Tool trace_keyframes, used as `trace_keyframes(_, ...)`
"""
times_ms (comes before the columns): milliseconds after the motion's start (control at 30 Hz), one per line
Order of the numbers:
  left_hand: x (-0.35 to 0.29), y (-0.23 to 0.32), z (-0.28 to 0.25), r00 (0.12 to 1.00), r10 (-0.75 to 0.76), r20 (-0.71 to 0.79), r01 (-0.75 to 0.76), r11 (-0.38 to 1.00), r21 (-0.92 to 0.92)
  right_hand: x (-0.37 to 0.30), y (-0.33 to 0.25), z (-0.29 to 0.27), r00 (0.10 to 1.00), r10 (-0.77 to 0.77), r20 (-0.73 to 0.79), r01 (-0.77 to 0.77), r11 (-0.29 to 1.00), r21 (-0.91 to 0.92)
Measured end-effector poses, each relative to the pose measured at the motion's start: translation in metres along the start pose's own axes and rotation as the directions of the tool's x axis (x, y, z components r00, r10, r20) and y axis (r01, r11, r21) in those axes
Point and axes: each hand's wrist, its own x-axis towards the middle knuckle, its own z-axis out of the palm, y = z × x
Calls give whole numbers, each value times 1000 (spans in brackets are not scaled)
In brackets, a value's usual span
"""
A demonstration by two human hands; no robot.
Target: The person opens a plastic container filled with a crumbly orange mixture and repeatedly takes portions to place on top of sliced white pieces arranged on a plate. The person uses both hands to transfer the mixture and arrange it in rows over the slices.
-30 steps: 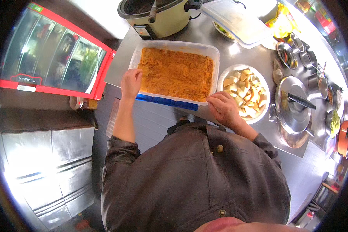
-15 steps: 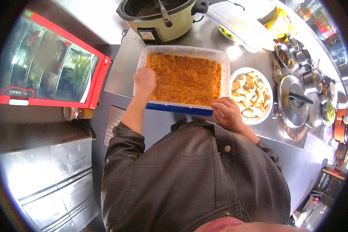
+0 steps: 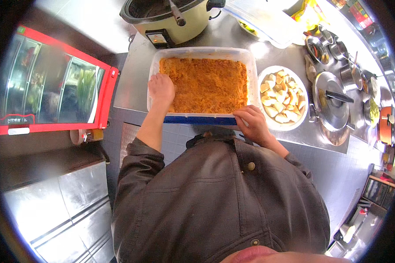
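Your left hand (image 3: 161, 88) curled over the tub's (image 3: 252, 81) left side, its fingertips hidden, so I couldn't tell its grip; your right hand (image 3: 252, 120) pinched the near right corner. The tub, holding orange paste (image 3: 206, 85), sat at the counter's (image 3: 134, 83) edge.

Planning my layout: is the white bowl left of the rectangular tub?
No, the white bowl stands right of the rectangular tub.

Small pale lettering (image 3: 20, 120) sits inside a red outline near the red-framed glass cabinet's (image 3: 104, 98) lower edge, too small to read.
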Motion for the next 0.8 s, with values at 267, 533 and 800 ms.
trace_keyframes(267, -8, 11, -20, 994, 11, 109, -10, 1000, -4, -1, 5, 5, 1000, -15, -2, 14, 999, -30)
trace_keyframes(533, -12, 6, -36, 978, 49, 204, 41, 910, -414, -2, 4, 0, 999, -39, -9, 39, 999, 10)
trace_keyframes(800, -16, 24, -51, 803, 376, 463, 580, -312, -753, 15, 10, -12, 998, 65, 5, -65, 988, 137)
